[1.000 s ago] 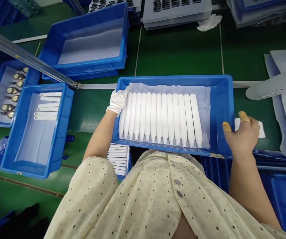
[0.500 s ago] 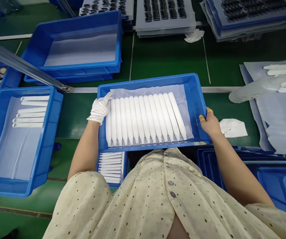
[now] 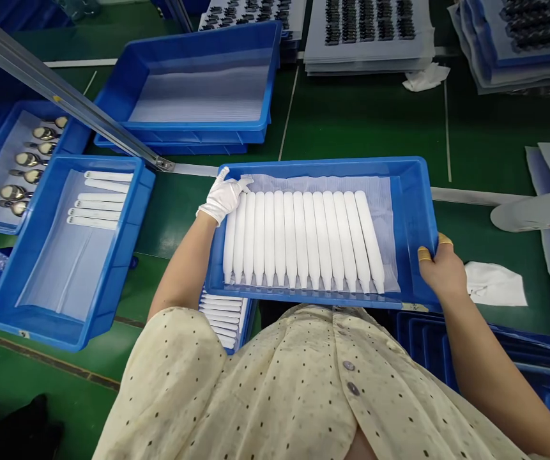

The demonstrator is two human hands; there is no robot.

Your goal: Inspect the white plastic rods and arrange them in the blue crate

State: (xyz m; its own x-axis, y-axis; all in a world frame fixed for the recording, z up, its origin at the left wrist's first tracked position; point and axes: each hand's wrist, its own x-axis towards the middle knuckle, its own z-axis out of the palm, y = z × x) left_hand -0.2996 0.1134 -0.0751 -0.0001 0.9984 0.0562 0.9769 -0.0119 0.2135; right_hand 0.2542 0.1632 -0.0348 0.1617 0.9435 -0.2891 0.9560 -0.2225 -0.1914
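Note:
A blue bin (image 3: 411, 211) sits in front of me, lined with a white sheet and holding a row of several white tapered handles (image 3: 303, 239). My left hand (image 3: 221, 197), in a white glove, grips the bin's left rim, its fingers curled over the edge next to the leftmost handle. My right hand (image 3: 440, 268), bare with yellow finger cots, clasps the bin's right rim.
At left, a blue bin (image 3: 133, 220) holds a few white handles; beyond it a tray of metal spoon heads (image 3: 23, 172). Behind stands an empty lined blue bin (image 3: 198, 89). Trays of dark parts (image 3: 365, 32) line the back. A white cloth (image 3: 495, 284) and stacked blue bins (image 3: 495, 358) lie at right.
My right hand went from open beside the bin to gripping its right rim. The bin has shifted slightly while both hands hold it; my view has swung about.

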